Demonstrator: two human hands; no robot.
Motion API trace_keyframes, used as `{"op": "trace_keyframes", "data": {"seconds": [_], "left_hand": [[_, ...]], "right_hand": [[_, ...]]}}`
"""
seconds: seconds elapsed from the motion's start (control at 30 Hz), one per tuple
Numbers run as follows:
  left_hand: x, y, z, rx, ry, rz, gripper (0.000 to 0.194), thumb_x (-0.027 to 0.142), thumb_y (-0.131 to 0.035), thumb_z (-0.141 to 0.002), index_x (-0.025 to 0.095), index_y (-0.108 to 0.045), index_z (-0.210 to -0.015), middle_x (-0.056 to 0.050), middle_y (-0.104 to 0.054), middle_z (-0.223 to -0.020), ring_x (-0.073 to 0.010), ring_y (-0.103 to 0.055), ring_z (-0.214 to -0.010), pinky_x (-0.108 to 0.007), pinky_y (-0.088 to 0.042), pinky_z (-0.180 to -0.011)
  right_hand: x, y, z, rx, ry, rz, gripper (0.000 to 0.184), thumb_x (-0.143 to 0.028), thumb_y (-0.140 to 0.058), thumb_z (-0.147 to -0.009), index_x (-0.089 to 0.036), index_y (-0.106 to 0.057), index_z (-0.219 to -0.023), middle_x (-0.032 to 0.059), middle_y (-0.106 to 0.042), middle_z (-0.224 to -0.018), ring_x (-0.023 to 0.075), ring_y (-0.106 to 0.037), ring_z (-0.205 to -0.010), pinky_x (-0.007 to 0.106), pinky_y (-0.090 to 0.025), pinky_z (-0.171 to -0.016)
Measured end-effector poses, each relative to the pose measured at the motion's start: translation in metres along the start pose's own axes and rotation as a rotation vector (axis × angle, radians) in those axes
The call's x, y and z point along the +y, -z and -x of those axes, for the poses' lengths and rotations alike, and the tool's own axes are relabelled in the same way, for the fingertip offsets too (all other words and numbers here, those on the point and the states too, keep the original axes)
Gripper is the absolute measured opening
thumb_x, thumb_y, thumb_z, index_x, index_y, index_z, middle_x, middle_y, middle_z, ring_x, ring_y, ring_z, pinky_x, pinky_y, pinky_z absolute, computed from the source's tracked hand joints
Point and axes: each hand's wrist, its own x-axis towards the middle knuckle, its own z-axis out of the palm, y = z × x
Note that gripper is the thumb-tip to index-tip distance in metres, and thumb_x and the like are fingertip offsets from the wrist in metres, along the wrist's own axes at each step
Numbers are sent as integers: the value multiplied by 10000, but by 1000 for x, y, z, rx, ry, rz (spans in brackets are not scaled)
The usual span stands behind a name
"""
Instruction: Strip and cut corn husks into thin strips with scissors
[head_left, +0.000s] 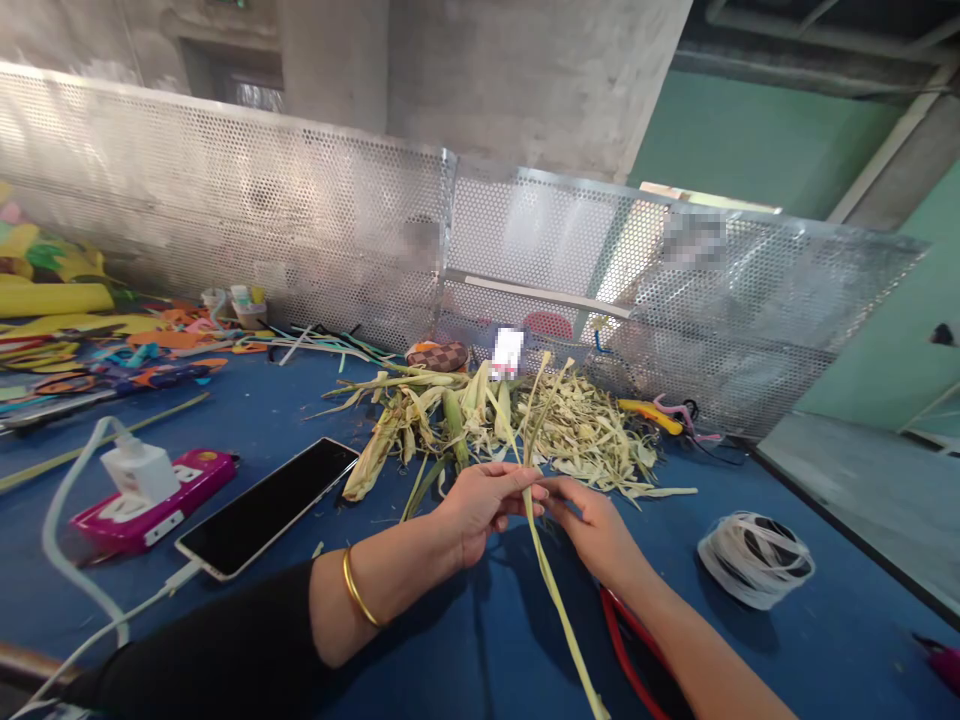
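Pinched between thumb and fingers of my left hand (480,505) is a long, pale green-yellow strip of plant husk (551,585). One end of the strip runs down toward the front edge of the view, and thin ends rise above my fingers. My right hand (589,525) meets the left at the same spot, its fingers closed on the strip; the fingertips are partly hidden. Just beyond both hands lie larger corn husks (457,415) and a heap of shredded husk scraps (600,425).
A phone (270,505) and a magenta power strip (157,500) with a charger lie left. A roll of white strapping (755,560) sits right, with a yellow-handled tool (651,415) farther back. Coloured scraps (172,340) cover the far left. A perforated metal screen (337,230) stands behind.
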Motion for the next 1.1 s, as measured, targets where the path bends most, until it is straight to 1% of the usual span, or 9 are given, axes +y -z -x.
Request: {"op": "trace_keyframes", "data": {"seconds": [0.13, 0.23, 0.37, 0.53, 0.7, 0.83, 0.97, 1.03, 1.1], "left_hand": [[0, -1, 1, 19, -20, -9, 244, 314, -749, -657, 130, -609, -735, -28, -653, -651, -84, -587, -523, -174, -165, -374], [-1, -2, 1, 15, -14, -13, 261, 314, -766, -641, 133, -599, -728, -17, -641, -622, -82, -574, -506, -177, -164, -376], [-1, 0, 1, -39, 59, 2, 181, 282, -722, -707, 137, -634, -770, -6, -655, -631, -60, -539, -475, -170, -226, -396], [-3, 0, 3, -132, 175, 30, 137, 268, -673, -773, 133, -663, -793, -22, -691, -696, -63, -578, -521, -162, -334, -446], [-1, -4, 8, -235, 256, 55, 130, 242, -598, -843, 134, -660, -805, -52, -723, -829, -106, -667, -675, -179, -435, -542], [0, -5, 8, -204, 283, 91, 143, 215, -585, -848, 124, -651, -760, -28, -694, -708, -67, -617, -574, -155, -413, -512], [-4, -4, 5, -133, 163, 20, 155, 187, -568, -842, 106, -651, -738, -23, -666, -643, -54, -565, -491, -155, -325, -426], [-6, -4, 4, -85, 108, -51, 141, 193, -574, -834, 100, -659, -771, -45, -685, -686, -72, -592, -518, -169, -310, -422], [-7, -3, 3, -43, 83, -111, 131, 201, -590, -822, 99, -665, -792, -60, -697, -714, -87, -607, -537, -181, -312, -430]], "right_hand": [[-4, 2, 1, 1, -8, -37, 256, -405, -541, -852, -235, -700, -958, 42, -711, -962, 219, -640, -915, 329, -483, -825], [-5, 1, 2, -58, -1, -3, 250, -406, -535, -851, -220, -702, -865, 28, -718, -847, 210, -647, -813, 307, -486, -740], [-3, -2, 3, -11, 72, 145, 258, -334, -483, -868, -217, -640, -701, 24, -681, -728, 193, -610, -725, 294, -450, -682], [5, -5, 4, 92, 246, 278, 197, -152, -458, -817, -224, -559, -664, 8, -618, -655, 176, -567, -668, 335, -427, -784], [8, -5, 5, 124, 317, 354, 188, -75, -454, -765, -217, -479, -645, -24, -549, -622, 149, -522, -609, 357, -399, -865], [9, -6, 5, 142, 333, 366, 221, -97, -438, -813, -213, -502, -636, -19, -547, -610, 143, -511, -596, 366, -388, -888], [7, -2, 2, 99, 153, 215, 171, -192, -498, -818, -220, -597, -681, 16, -650, -709, 180, -574, -701, 379, -410, -863], [4, 2, 1, 112, -32, 4, 105, -263, -566, -782, -216, -656, -807, 45, -696, -836, 213, -609, -813, 364, -437, -825], [0, 6, 0, 146, -186, -270, 216, -361, -617, -755, -199, -676, -884, 60, -700, -870, 225, -619, -850, 343, -454, -799]]}}
